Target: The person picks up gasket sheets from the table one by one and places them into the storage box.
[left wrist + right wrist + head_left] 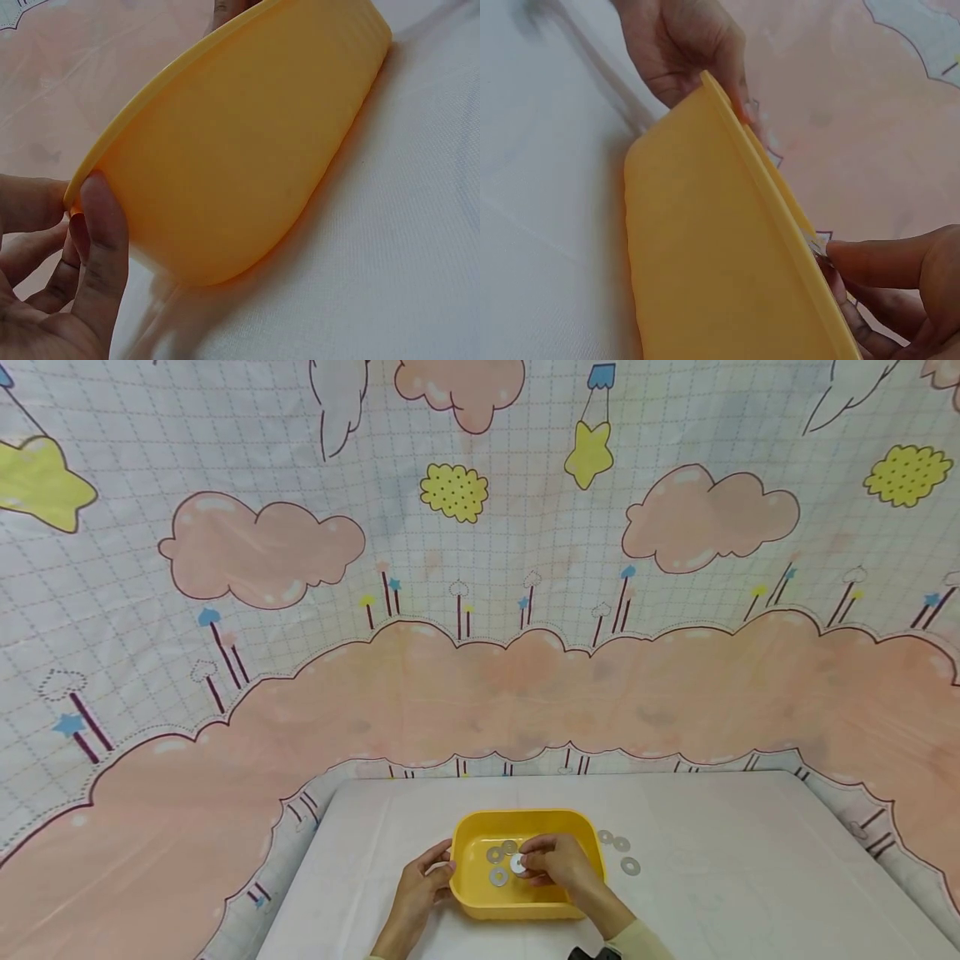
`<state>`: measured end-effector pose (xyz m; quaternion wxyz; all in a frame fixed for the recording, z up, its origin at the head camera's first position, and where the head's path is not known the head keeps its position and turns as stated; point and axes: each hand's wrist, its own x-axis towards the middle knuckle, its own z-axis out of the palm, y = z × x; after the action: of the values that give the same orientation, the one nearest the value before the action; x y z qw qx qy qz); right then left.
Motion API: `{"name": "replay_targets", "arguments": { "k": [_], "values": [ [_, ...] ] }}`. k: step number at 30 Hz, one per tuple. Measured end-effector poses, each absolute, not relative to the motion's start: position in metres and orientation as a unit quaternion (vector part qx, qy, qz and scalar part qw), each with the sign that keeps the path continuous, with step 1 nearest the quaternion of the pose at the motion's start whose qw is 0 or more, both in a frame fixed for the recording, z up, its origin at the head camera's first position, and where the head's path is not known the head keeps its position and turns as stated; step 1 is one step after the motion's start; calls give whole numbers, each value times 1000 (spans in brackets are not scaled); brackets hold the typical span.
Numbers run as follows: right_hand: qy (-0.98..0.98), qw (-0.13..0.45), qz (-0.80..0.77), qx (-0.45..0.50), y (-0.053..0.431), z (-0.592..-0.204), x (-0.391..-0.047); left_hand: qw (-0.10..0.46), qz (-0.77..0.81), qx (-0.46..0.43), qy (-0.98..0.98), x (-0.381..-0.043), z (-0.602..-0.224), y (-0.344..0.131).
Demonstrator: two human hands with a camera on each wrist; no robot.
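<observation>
A yellow plastic tray (532, 911) stands on the white table. My left hand (418, 887) grips its left rim; in the left wrist view the thumb (103, 217) lies against the outer wall and the fingers are at the rim. Over the tray's inside, my right hand (558, 864) pinches a flat metal washer (517, 863) between thumb and fingers. The washer's edge (816, 244) shows at the fingertips in the right wrist view. Left of the held one, three grey washers (498, 877) lie on the tray floor. Whether the held washer touches the floor, I cannot tell.
Three more washers (630, 866) lie on the table (720, 893) just right of the tray. Behind the table hangs a patterned cloth (525, 702) with clouds and stars. A dark object (594, 954) sits at the right wrist.
</observation>
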<state>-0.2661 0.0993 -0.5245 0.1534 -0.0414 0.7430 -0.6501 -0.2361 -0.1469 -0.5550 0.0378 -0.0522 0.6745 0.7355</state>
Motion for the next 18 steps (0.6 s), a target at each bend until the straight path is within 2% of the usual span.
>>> {"name": "replay_targets", "arguments": {
  "k": [18],
  "values": [
    [758,197,-619,-60,99,-530,-266,39,734,-63,676,-237,-555,-148]
  ]
}}
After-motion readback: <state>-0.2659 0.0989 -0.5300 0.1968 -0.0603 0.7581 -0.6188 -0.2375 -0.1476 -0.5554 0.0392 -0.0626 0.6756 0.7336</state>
